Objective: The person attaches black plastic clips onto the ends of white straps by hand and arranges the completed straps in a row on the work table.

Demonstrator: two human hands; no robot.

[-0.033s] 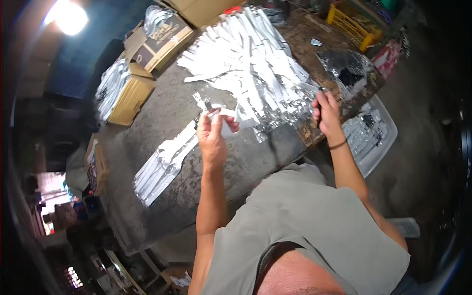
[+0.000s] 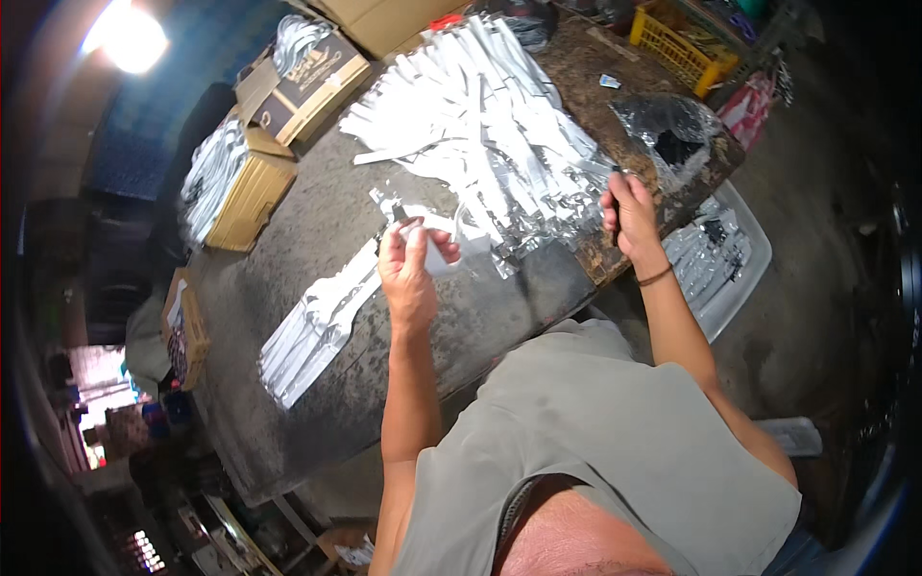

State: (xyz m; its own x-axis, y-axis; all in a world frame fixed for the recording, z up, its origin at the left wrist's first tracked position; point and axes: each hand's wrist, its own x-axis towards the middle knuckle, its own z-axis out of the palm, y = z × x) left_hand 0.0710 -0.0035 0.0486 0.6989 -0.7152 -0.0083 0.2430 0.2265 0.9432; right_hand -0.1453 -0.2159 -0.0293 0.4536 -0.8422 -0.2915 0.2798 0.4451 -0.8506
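Observation:
My left hand is closed above the table, thumb and fingers pinching a white strip with a dark piece beside the fingertips. My right hand is wrapped round a slim dark object at the table's right edge; its kind is hidden by the fingers. Between and beyond the hands spreads a large heap of white strips, their near ends in crinkled clear plastic. Left of my left hand lies a neater bundle of wrapped white strips.
Cardboard boxes holding pale bundles stand at the table's far left. A clear plastic bag with dark contents lies at the right edge. Below it, beside the table, sits a whitish bin of wrapped pieces. A yellow crate is at the far right.
The view has shifted very slightly. Both hands keep their hold, and nothing else has visibly moved.

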